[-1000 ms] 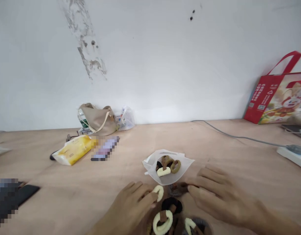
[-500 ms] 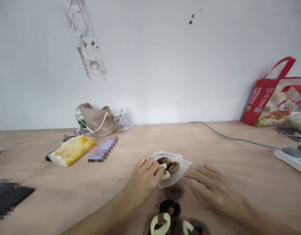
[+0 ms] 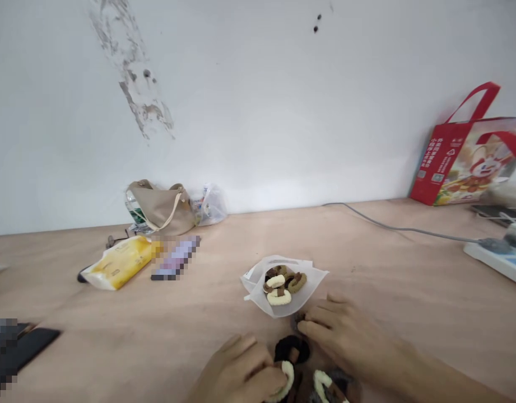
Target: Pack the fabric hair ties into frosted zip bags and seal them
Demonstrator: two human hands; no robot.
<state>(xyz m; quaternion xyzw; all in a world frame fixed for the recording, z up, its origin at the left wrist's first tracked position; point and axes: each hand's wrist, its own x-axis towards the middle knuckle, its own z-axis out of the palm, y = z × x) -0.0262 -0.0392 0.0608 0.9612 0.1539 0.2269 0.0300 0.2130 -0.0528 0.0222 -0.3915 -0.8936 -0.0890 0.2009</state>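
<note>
Left hand (image 3: pixel 243 369) off pouch rim (image 3: pixel 313 284), tabletop (image 3: pixel 218 310) between

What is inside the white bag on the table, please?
The white bag holds two cream hair ties, an olive one at right, and other brownish ones partly hidden. They cover the bag's bottom, so anything lying deeper cannot be seen.

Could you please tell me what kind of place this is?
Perhaps a simple indoor workroom, though I cannot be sure: a wide, pale brown table by a flat white wall with grey scuffs, and a white rectangular power strip.
</note>
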